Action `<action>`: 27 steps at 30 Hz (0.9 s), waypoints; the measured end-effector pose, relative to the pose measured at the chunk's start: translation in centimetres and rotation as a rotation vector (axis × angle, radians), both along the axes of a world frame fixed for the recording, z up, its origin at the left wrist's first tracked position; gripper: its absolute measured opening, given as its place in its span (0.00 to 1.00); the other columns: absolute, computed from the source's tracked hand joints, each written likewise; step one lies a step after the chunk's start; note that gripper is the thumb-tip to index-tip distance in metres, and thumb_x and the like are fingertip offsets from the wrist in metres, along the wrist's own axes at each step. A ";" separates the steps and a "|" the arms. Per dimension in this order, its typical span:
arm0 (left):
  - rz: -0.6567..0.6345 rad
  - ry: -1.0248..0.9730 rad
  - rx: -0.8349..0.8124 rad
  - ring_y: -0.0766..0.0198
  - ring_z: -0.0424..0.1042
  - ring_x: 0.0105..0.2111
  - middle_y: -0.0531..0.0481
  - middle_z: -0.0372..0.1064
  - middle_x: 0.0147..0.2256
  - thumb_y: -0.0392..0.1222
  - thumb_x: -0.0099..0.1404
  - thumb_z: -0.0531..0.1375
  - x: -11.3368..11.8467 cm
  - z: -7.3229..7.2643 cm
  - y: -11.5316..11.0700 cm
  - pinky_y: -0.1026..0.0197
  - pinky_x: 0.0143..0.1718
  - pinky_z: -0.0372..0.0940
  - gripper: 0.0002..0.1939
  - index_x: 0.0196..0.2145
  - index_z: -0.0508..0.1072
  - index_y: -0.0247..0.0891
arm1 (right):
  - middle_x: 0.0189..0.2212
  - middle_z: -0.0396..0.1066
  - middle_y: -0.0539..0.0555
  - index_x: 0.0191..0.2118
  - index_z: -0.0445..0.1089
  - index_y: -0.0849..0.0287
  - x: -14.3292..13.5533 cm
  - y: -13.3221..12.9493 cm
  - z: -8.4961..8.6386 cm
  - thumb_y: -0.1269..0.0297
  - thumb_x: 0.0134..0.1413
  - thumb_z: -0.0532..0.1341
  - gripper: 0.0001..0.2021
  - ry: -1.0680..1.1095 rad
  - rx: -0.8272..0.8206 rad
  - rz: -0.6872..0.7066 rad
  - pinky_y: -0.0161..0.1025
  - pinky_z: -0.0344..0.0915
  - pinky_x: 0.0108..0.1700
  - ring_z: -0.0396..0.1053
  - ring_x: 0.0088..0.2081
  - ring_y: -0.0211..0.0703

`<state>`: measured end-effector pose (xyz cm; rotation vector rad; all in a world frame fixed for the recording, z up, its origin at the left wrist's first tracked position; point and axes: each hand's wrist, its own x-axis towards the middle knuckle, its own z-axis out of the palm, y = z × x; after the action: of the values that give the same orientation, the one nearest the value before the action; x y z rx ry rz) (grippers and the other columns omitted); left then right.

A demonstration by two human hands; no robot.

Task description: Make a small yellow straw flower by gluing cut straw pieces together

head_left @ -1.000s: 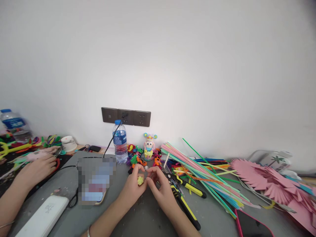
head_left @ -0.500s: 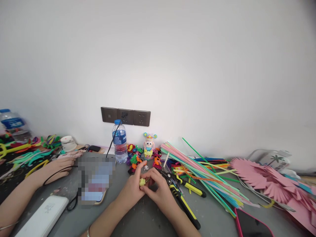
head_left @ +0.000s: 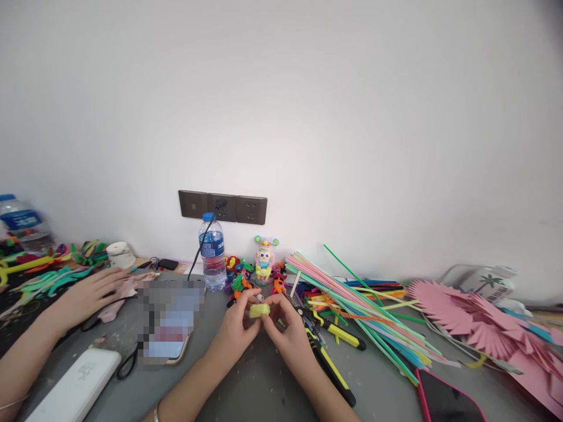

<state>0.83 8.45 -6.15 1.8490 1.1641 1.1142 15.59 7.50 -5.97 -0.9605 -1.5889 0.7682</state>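
A small pale-yellow bundle (head_left: 259,310), apparently coiled pipe cleaner, is pinched between my two hands above the grey table. My left hand (head_left: 237,325) grips its left end between thumb and fingers. At the right end, the thumb and fingertips of my right hand (head_left: 287,329) close on it. Just behind my hands stands a colourful figurine (head_left: 264,262) with big eyes and round ears. Small bright fuzzy pieces (head_left: 241,282) lie beside it. Pliers with yellow-and-black handles (head_left: 333,368) rest close to my right hand.
Pipe cleaners (head_left: 352,305) fan out to the right, near pink folded paper (head_left: 479,328) and a pink-edged phone (head_left: 448,398). On the left are a water bottle (head_left: 213,258), a blurred phone (head_left: 171,328), a white power bank (head_left: 74,387) and another person's hand (head_left: 90,293).
The yellow bundle has been raised and turned, showing lengthwise between my hands, which have moved slightly apart. The other person's hand has shifted left, exposing a pink piece beneath.
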 end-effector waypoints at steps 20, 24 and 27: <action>0.052 0.028 0.093 0.60 0.74 0.37 0.47 0.76 0.40 0.37 0.61 0.58 -0.2 0.3 0.1 0.65 0.30 0.65 0.09 0.40 0.74 0.40 | 0.27 0.68 0.51 0.35 0.67 0.58 0.2 0.3 -0.2 0.54 0.55 0.62 0.12 0.089 -0.080 -0.004 0.35 0.61 0.29 0.63 0.27 0.40; 0.060 0.006 0.101 0.60 0.74 0.36 0.47 0.76 0.39 0.37 0.60 0.58 -0.1 0.3 0.1 0.65 0.30 0.65 0.10 0.40 0.74 0.40 | 0.28 0.67 0.51 0.37 0.67 0.58 0.1 0.3 -0.3 0.54 0.55 0.62 0.12 0.097 -0.079 0.004 0.35 0.61 0.29 0.63 0.27 0.40; 0.066 0.008 0.098 0.61 0.74 0.36 0.48 0.76 0.39 0.36 0.60 0.58 -0.1 0.3 0.1 0.65 0.30 0.66 0.10 0.40 0.74 0.40 | 0.29 0.68 0.52 0.39 0.66 0.58 0.1 0.4 -0.4 0.53 0.55 0.62 0.13 0.118 -0.092 0.017 0.35 0.62 0.30 0.64 0.28 0.40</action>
<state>0.72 8.59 -5.83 1.9029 1.2020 1.2210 15.70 7.88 -6.32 -0.9514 -1.4720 0.9001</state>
